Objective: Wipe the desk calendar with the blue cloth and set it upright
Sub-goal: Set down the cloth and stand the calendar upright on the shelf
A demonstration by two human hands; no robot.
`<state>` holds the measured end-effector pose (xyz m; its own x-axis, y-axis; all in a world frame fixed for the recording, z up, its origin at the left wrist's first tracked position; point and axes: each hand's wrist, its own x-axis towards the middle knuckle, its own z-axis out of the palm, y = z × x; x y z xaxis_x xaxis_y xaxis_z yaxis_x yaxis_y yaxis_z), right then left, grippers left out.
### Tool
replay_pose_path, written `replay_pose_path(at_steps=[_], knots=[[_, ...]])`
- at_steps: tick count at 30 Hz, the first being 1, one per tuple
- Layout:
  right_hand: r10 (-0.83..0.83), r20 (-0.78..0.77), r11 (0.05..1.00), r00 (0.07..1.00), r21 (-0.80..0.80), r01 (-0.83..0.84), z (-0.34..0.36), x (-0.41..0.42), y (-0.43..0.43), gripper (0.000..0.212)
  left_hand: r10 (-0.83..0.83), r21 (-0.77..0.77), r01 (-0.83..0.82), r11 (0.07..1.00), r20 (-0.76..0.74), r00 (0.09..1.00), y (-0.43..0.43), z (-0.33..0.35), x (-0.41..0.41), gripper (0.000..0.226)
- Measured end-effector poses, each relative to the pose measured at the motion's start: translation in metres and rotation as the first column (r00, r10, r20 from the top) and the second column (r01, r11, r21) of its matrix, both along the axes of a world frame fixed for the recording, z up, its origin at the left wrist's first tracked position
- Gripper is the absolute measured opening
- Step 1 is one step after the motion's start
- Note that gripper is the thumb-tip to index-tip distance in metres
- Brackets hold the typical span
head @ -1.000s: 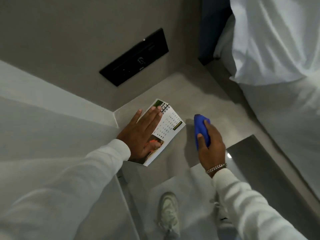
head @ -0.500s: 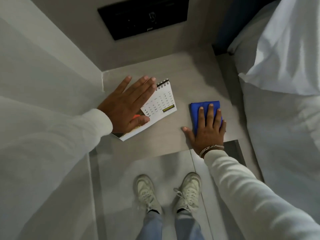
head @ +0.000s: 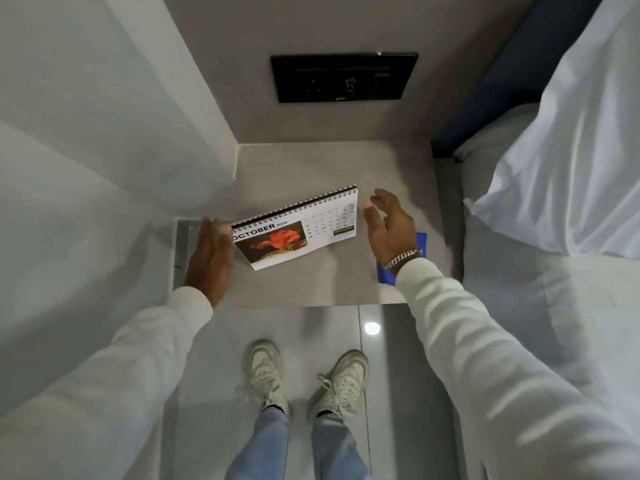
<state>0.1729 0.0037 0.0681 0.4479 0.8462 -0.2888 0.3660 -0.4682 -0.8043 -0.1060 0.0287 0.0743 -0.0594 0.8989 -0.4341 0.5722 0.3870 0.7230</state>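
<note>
The spiral-bound desk calendar [head: 294, 233] stands upright on the grey bedside table [head: 294, 168], turned slightly, showing an October page with a red flower picture. My left hand [head: 211, 254] is open just left of it, fingertips at its left edge. On the other side my right hand [head: 391, 226] is open too, a small gap away from the right edge. The blue cloth [head: 421, 241] lies flat on the table under my right wrist, mostly hidden by it.
A black switch panel [head: 343, 77] is on the wall behind the table. A bed with a white pillow [head: 571, 133] and a blue headboard [head: 502, 64] borders the table on the right. A white wall [head: 104, 133] closes the left side. My shoes [head: 266, 372] stand on the glossy floor below.
The calendar went from lying flat under my left hand to standing upright. My left hand came off it. My right hand let go of the blue cloth, which stays on the table.
</note>
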Motion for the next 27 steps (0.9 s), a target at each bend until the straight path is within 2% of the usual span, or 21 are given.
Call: replay_pose_path(at_steps=[2,3,5,7,10,13,16,20,27], knots=[[-0.055,-0.11,0.997,0.992,0.039,0.06,0.004,-0.001,0.014,0.041,0.186,-0.132,-0.16,0.978,0.217,0.958,0.003,-0.002,0.009,0.056],[-0.097,-0.166,0.993,0.981,0.048,0.106,0.005,0.001,0.02,0.041,0.239,-0.159,-0.2,0.967,0.293,0.926,0.007,-0.004,0.016,0.048],[-0.155,-0.269,0.985,0.951,0.034,0.17,0.003,0.0,0.028,0.042,0.3,-0.187,-0.242,0.952,0.415,0.859,0.012,-0.005,0.025,0.048],[-0.16,-0.338,0.984,0.927,0.017,0.176,-0.001,-0.006,0.029,0.046,0.359,-0.236,-0.277,0.931,0.468,0.808,0.012,-0.002,0.031,0.055],[-0.175,-0.32,0.98,0.931,0.032,0.195,-0.004,-0.01,0.025,0.049,0.423,-0.329,-0.28,0.902,0.539,0.728,0.016,0.004,0.031,0.077],[-0.222,-0.394,0.959,0.892,0.078,0.273,-0.003,-0.005,0.035,0.049,0.414,-0.328,-0.261,0.908,0.604,0.681,0.034,0.014,0.041,0.08],[-0.227,-0.425,0.948,0.876,0.111,0.299,0.001,0.002,0.054,0.051,0.383,-0.285,-0.257,0.923,0.634,0.671,0.066,0.026,0.054,0.079],[-0.192,-0.441,0.938,0.877,0.179,0.296,0.004,0.01,0.087,0.052,0.332,-0.252,-0.221,0.942,0.605,0.723,0.117,0.035,0.068,0.08],[-0.199,-0.375,0.952,0.905,0.146,0.269,-0.007,0.02,0.125,0.052,0.282,-0.25,-0.165,0.954,0.565,0.775,0.165,0.026,0.08,0.082]])
